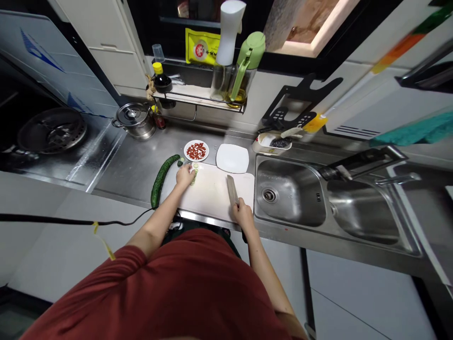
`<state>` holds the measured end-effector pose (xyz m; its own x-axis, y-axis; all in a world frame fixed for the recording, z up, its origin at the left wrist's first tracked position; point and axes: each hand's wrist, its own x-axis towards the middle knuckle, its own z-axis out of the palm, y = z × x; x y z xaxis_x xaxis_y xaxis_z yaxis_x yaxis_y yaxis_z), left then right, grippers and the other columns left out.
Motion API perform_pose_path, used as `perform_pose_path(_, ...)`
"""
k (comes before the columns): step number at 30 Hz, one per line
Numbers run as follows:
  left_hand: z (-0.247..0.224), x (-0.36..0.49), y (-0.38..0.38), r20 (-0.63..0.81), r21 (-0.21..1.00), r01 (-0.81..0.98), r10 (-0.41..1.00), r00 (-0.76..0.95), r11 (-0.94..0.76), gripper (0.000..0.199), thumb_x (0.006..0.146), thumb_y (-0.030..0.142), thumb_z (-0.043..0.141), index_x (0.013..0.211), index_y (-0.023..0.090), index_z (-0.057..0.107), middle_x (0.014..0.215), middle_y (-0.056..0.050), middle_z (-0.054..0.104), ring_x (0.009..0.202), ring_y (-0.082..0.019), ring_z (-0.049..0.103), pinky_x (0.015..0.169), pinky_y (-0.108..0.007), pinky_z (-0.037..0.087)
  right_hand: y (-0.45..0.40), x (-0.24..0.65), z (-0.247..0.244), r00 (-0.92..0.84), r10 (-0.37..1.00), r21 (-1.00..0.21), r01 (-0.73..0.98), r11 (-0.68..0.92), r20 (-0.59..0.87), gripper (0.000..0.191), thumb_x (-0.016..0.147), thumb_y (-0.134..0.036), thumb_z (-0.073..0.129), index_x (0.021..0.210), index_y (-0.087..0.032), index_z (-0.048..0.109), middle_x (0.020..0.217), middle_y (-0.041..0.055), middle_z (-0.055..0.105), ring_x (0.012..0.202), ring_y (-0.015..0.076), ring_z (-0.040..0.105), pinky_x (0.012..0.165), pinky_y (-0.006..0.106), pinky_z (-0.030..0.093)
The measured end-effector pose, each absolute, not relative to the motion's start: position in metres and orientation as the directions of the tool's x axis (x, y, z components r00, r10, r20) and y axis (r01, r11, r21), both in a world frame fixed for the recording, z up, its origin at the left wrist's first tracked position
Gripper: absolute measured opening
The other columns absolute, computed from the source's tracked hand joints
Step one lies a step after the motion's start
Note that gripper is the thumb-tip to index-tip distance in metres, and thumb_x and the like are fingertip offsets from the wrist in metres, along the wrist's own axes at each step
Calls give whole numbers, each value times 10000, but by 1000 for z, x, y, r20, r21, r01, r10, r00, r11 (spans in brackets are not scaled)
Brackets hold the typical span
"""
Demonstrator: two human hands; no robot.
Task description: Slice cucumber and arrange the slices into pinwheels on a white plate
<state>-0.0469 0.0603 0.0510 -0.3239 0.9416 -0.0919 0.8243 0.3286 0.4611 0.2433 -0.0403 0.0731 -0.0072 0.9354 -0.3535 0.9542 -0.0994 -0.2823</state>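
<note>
The right hand (243, 213) was clamped on the handle of a dull grey knife (232, 190) toward the cutting board's (212, 196) right edge, as a long, curved, dark-green cucumber (161, 178) lay along the left edge. Near the far left corner, the left hand (185, 175) met pale, green-rimmed slices (196, 166); whether it gripped any could not be told.

Your knife (231, 189): grey blade, held by the handle in your R hand (244, 213), blade pointing away from you & a bit L, over the R part of the board (211, 198); can't tell if it's touching. Cuke slices (196, 173): thin, pale w/ green rims, in a rough row on the board's far L part, right by your L hand (185, 175), partly hidden by it.
</note>
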Motion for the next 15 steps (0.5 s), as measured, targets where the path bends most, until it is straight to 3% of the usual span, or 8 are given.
perform_pose_path(6,52,-42,90,-123,385,861,943,-308,332,350,818,316,515,1140,207,602,1135,-118,571,1018,-249,560,873,-339,433,-42,249,75,-16,934,-292,952,-95,-356,262,924,-292,365,1103,-169,511,772,59,612,692,164,527,601,242,257)
perform_pose_path(15,49,-38,92,-137,412,849,944,-301,331,260,808,271,535,1025,163,630,1109,-140,562,1019,-252,555,889,-336,425,-41,249,80,-4,925,-262,960,-103,-381,269,928,-299,358,1106,-165,509,811,76,632,722,176,550,614,247,276)
